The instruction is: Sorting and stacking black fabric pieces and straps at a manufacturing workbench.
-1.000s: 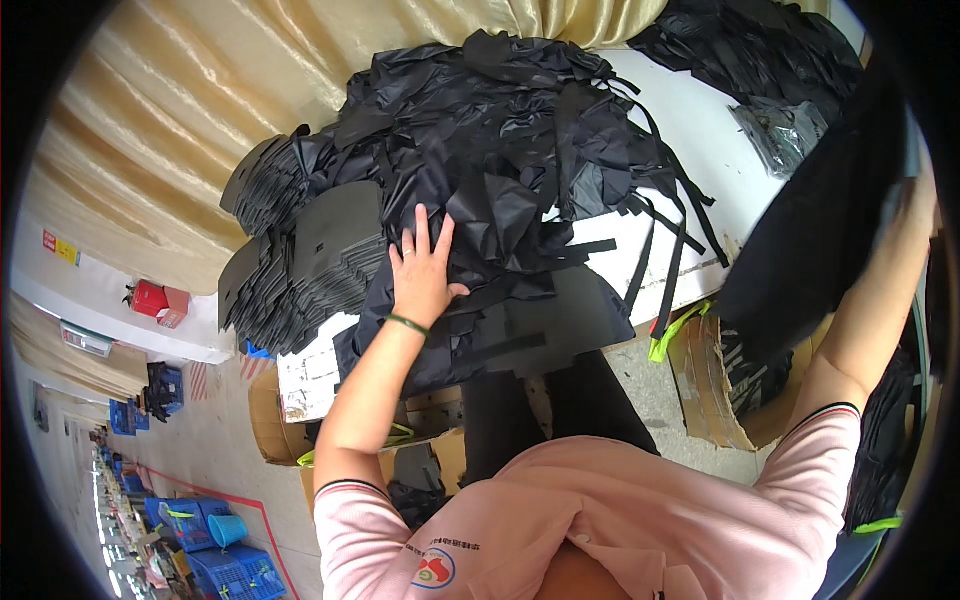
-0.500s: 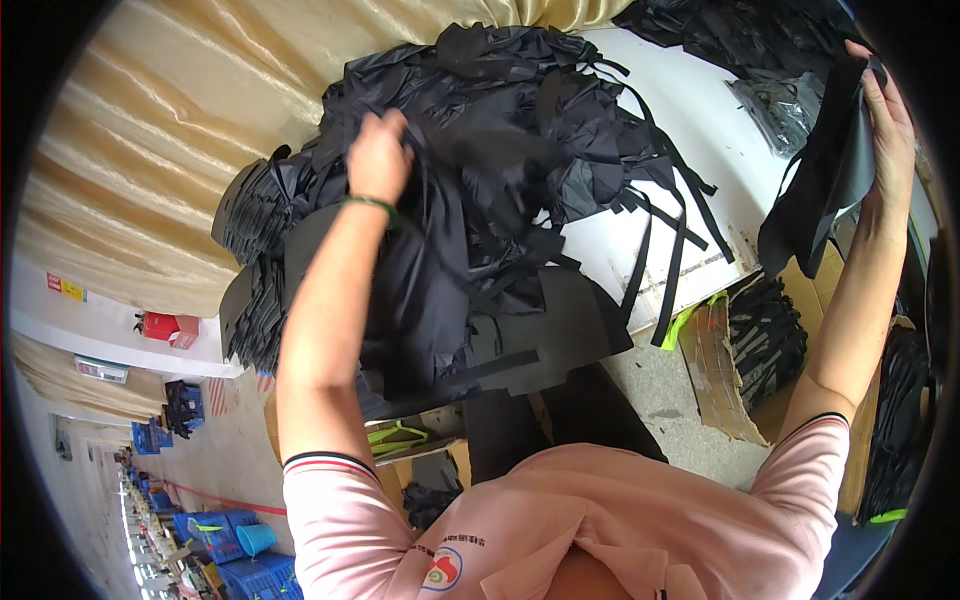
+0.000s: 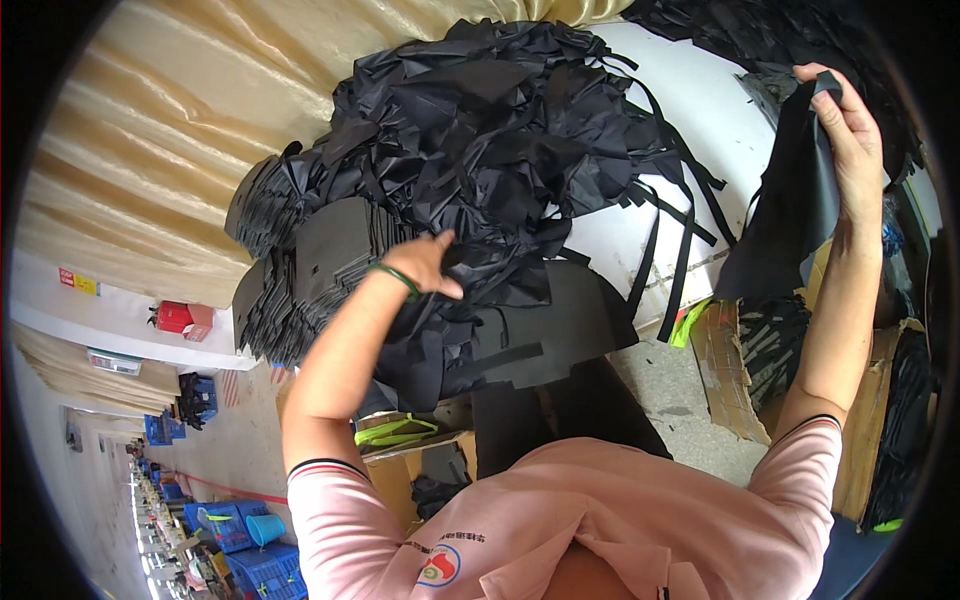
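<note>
My right hand (image 3: 850,130) is raised at the right, pinching the top edge of a black fabric piece (image 3: 775,215) that hangs down from it. Low over the near part of a large heap of black fabric pieces (image 3: 450,130) is my left hand (image 3: 418,264), fingers spread and nothing in its grip. Whether its fingertips touch the cloth I cannot tell. Beside that hand stand stacks of flat black cut panels (image 3: 345,245). A wide flat black panel (image 3: 560,325) lies at the table's near edge, partly covered by loose cloth.
The white table (image 3: 690,100) shows right of the heap, with black straps (image 3: 680,250) trailing over its edge. Cardboard boxes (image 3: 725,370) of black pieces stand at the lower right. A gold curtain (image 3: 190,120) hangs on the left, with blue crates (image 3: 265,570) on the floor below.
My left hand has come nearer and now has spread fingers; the dark cloth that was blurred beneath it lies lower on the heap. My right hand has shifted left with its fabric piece.
</note>
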Action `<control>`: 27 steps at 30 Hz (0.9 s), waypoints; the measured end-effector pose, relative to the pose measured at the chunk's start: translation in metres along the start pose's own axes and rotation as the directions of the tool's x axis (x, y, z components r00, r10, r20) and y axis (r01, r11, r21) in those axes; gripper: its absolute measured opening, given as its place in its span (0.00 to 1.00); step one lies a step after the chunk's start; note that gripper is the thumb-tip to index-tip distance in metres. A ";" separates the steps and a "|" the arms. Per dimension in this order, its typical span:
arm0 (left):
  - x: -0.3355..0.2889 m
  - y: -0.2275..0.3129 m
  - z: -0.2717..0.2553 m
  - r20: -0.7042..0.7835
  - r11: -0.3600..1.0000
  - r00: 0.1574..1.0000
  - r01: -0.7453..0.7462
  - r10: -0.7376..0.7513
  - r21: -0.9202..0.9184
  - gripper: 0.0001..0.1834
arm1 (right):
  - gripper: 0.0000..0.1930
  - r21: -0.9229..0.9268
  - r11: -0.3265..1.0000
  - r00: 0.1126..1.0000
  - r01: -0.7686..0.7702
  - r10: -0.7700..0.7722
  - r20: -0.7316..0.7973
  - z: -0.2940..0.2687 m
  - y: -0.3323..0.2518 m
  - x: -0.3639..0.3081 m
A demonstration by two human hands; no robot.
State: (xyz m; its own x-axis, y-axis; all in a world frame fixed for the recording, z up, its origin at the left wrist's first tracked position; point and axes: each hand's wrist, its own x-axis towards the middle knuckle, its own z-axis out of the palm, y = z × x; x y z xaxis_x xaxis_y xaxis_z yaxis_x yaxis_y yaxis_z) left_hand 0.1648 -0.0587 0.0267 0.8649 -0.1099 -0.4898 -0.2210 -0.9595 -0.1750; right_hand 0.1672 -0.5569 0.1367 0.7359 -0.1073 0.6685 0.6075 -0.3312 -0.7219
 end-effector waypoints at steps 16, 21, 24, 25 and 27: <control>0.021 -0.032 -0.129 -0.893 0.978 0.426 -0.073 -0.147 -0.196 0.17 | 0.12 0.244 0.953 0.982 -0.180 0.160 0.100 0.008 -0.010 -0.010; 0.020 -0.057 -0.175 -0.955 0.968 0.265 -0.176 -0.130 -0.181 0.53 | 0.11 0.268 0.955 0.989 -0.125 0.100 0.106 0.032 -0.010 -0.015; 0.019 -0.021 -0.126 -0.909 0.998 0.417 -0.054 0.002 -0.022 0.50 | 0.10 0.261 0.951 0.981 -0.164 0.129 0.144 0.029 -0.008 -0.018; 0.018 -0.003 -0.114 -0.688 0.990 0.724 -0.066 -0.036 -0.122 0.45 | 0.10 0.271 0.943 0.975 -0.194 0.154 0.162 0.026 -0.009 -0.020; 0.033 0.029 -0.076 -0.190 0.957 0.982 -0.072 0.018 -0.282 0.35 | 0.10 0.254 0.942 0.970 -0.221 0.186 0.155 0.010 -0.015 -0.023</control>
State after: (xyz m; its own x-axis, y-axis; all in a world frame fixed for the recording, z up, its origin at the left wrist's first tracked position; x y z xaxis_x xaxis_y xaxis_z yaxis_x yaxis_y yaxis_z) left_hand 0.2212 -0.1096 0.0709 0.9307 -0.1745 -0.3214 -0.1468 -0.9832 0.1087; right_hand 0.1436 -0.5397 0.1304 0.8733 -0.0208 0.4868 0.4853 -0.0502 -0.8729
